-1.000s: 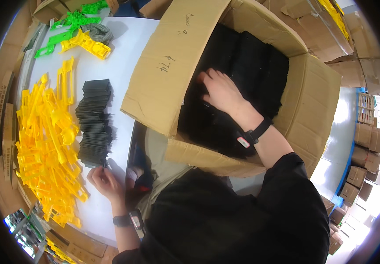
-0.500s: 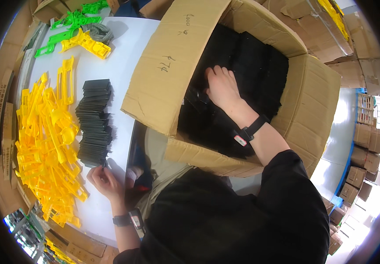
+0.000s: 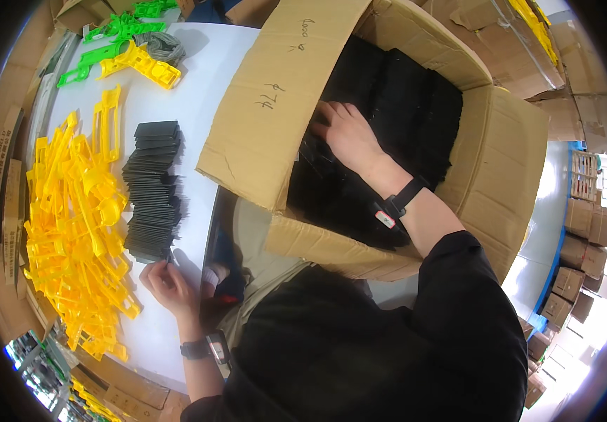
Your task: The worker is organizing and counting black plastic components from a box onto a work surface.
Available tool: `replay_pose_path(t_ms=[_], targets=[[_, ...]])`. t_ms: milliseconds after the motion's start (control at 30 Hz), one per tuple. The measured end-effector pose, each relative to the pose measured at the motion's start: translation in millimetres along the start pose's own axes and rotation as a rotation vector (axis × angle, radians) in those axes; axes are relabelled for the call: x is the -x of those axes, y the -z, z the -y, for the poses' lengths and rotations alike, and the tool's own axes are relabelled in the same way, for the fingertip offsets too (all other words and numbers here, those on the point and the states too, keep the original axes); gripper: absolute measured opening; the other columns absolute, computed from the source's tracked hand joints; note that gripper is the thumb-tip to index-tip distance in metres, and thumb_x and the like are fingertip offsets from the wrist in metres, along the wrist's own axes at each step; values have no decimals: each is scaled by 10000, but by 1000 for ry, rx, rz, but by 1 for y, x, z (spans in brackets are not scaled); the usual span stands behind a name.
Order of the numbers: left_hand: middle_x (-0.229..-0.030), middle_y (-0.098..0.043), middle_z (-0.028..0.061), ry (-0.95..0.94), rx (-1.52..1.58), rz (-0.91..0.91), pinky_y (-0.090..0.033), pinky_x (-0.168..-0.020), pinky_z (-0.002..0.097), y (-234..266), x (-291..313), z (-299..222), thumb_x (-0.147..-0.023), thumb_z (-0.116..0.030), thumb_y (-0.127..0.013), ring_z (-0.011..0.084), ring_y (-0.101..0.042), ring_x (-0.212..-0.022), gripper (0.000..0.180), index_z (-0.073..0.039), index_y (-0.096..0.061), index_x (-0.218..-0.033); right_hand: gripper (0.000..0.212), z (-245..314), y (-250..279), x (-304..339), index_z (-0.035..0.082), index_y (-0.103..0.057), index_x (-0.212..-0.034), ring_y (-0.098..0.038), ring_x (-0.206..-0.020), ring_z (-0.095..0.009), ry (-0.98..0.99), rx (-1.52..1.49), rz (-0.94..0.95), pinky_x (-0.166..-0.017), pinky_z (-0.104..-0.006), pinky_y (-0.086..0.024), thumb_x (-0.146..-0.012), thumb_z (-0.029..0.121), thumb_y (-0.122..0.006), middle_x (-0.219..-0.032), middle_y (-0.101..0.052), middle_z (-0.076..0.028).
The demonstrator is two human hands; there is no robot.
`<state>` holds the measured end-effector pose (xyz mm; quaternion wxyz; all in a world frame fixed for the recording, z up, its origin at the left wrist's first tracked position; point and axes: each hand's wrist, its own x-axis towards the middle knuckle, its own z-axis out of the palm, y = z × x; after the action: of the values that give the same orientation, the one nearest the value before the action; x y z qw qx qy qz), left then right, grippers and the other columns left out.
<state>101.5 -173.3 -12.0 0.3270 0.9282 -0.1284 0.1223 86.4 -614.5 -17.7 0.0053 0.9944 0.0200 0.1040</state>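
Note:
A large open cardboard box (image 3: 247, 116) holds rows of tightly packed black pieces (image 3: 405, 98). My right hand (image 3: 349, 137) reaches inside, by the box's left wall. Its fingers are bent down onto dark pieces, and what they grip is hidden. On the white table, a long row of thin black plates (image 3: 154, 190) lies stacked face to face, a little fanned at the far end. Beside the near end of that row rests my left hand (image 3: 170, 285), its fingers curled in. Whether a plate is between them is too small to tell.
Left of the row lies a heap of yellow plastic parts (image 3: 78, 239). Green plastic parts (image 3: 117, 35), a yellow part (image 3: 141, 67) and a grey bundle (image 3: 166, 48) lie at the table's far end. Stacked cartons (image 3: 570, 278) line the right side.
My right hand has shifted slightly left inside the box, toward its left wall. My left hand stays by the near end of the plate row.

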Motion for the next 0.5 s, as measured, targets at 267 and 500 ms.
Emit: replay_pose_path(t_ms=[267, 500], targets=[[-1051, -460, 76, 7, 5, 5, -386, -610, 215, 1, 1, -1, -915, -26, -543, 115, -459, -740, 93, 11, -552, -1000, 368, 36, -2, 5, -24, -693, -936, -419, -1245, -295, -91, -1, 173, -1030, -391, -343, -761, 299, -679, -1425, -432, -188], [-1054, -458, 78, 4, -4, 10, -391, -626, 219, -1, -2, -4, -913, -24, -546, 116, -462, -732, 77, 10, -561, -981, 352, 22, 8, 4, -48, -670, -856, -418, -1239, -308, -91, -165, 185, -1009, -374, -375, -622, 198, -761, -1343, -461, -173]])
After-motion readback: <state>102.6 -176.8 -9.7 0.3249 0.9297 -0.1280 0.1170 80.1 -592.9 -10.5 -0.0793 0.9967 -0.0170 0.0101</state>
